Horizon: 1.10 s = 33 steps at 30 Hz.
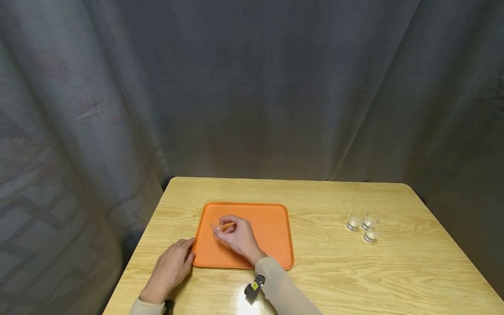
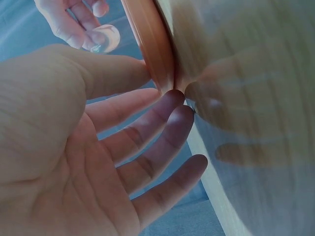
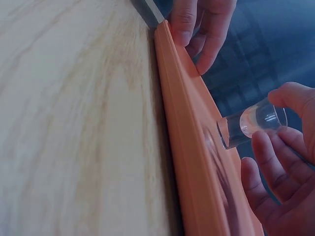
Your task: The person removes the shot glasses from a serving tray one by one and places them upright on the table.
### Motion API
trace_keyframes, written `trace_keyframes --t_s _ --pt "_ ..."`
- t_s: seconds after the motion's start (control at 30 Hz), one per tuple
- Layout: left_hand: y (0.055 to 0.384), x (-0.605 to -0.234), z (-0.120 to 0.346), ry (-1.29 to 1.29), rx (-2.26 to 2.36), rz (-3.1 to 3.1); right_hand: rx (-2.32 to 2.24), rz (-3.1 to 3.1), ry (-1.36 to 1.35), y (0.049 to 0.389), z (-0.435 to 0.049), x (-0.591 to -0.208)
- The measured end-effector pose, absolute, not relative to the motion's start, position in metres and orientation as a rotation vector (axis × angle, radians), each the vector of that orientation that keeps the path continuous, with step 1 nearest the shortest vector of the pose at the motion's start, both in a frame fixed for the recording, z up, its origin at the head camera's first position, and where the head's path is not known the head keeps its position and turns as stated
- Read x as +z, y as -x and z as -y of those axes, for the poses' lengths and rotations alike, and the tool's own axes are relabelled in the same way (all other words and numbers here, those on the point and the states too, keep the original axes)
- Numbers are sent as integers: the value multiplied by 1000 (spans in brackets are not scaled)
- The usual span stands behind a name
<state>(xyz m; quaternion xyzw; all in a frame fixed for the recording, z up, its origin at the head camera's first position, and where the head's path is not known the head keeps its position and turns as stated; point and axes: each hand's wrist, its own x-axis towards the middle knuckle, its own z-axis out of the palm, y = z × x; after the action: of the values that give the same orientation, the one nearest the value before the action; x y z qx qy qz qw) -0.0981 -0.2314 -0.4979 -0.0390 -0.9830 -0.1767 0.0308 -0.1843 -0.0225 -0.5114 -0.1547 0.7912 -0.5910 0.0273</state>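
Note:
My right hand (image 1: 239,238) holds a small clear glass (image 3: 256,123) between thumb and fingers, over the left part of an orange tray (image 1: 271,227). In the right wrist view one end of the glass is close to the tray surface; whether they touch I cannot tell. At the tray's left edge is my left hand (image 1: 170,267), its thumb and fingertips against the rim. The left wrist view shows its other fingers loosely extended beside the tray edge. Three more clear glasses, among them a front one (image 1: 370,234), stand grouped on the table's right side.
The wooden table (image 1: 323,271) carries the tray left of its middle. Dark grey curtains (image 1: 252,87) hang behind and along both sides. A small black device (image 1: 253,288) is strapped at my right wrist.

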Motion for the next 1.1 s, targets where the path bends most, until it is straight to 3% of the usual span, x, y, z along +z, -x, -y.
trace_keyframes --t_s 1.1 --pt "98 -497 232 137 -553 3023 -2033 -2278 225 181 -23 -509"
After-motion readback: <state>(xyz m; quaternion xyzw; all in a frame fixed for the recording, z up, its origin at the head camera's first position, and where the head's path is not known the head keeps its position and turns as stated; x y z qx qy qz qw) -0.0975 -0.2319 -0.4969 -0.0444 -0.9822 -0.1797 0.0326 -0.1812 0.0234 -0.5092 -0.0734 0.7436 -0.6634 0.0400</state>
